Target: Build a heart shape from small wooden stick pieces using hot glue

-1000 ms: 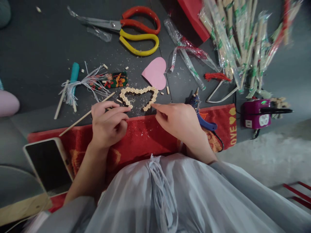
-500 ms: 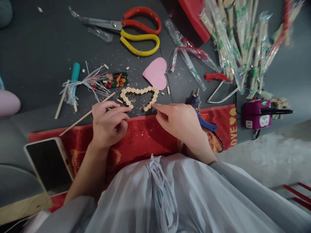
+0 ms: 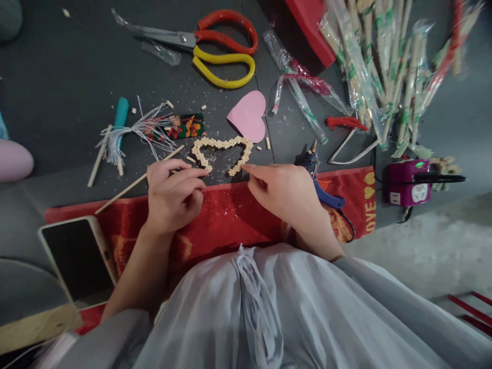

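On the dark table lies an outline of small pale wooden pieces (image 3: 221, 144), shaped like the upper part of a heart and gapped at the bottom. My left hand (image 3: 175, 195) reaches its left end with an outstretched index finger; the lower fingers are loosely curled. At its right end, the index fingertip of my right hand (image 3: 282, 192) touches the pieces, the thumb apart below. Neither hand visibly grips anything. Just above the outline is a pink paper heart (image 3: 249, 117). A thin wooden stick (image 3: 130, 187) runs under my left fingers.
Scissors (image 3: 225, 48) lie at the back. Wrapped chopsticks (image 3: 369, 66) crowd the right rear. A glue gun (image 3: 326, 195) rests beside my right hand on a red towel (image 3: 230, 205). A purple box (image 3: 407, 182) stands right; a phone (image 3: 77, 261) lies left. White strings (image 3: 134, 130) spread left of the outline.
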A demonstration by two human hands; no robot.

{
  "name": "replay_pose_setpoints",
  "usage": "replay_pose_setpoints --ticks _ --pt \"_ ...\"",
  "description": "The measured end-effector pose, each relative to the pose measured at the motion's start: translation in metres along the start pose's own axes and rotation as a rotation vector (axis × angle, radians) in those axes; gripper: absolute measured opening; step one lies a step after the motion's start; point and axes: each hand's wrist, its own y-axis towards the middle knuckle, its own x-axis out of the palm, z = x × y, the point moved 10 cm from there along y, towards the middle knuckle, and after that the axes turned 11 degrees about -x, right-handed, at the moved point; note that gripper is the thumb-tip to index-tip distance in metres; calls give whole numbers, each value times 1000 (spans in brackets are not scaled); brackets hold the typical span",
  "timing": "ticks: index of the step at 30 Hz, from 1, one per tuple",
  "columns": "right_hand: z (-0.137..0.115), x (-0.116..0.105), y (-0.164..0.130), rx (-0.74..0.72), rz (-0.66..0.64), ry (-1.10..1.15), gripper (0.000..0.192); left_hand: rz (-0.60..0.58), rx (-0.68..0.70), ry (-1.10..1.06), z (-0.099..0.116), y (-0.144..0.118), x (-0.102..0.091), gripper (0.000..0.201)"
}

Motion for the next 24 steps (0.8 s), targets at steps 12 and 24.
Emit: replay_pose_setpoints --ticks 12,24 --pt "0 -1 -1 -5 13 -5 44 3 6 21 0 -1 0 19" --pt "0 0 0 -2 6 2 44 111 55 25 6 -2 -10 21"
